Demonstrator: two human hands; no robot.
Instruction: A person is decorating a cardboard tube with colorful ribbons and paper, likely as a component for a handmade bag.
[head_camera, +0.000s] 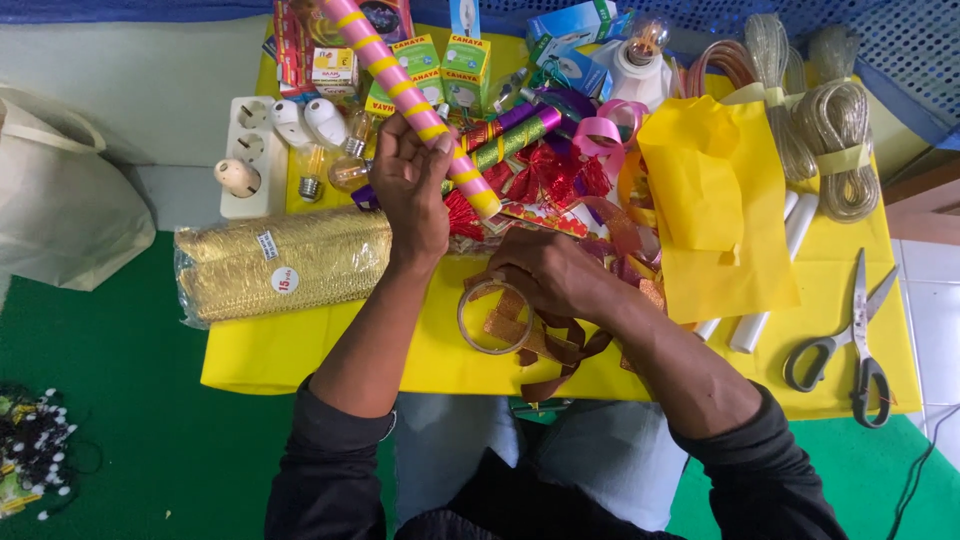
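My left hand (412, 190) grips a pink stick wound with yellow stripes (400, 80), which slants from the top of the view down to its end near the red tinsel (540, 175). My right hand (545, 272) rests palm down on a tangle of glittery brown and gold ribbon (555, 345), fingers closed on a strip of it. A clear round ribbon spool (495, 317) lies just below that hand on the yellow table (300, 350).
A pack of gold trim (285, 262) lies left of my left arm. Bulbs and a white power strip (245, 160) sit behind it. Yellow paper (715, 200), white tubes, cord coils (835, 140) and scissors (850, 345) occupy the right. Small boxes line the back.
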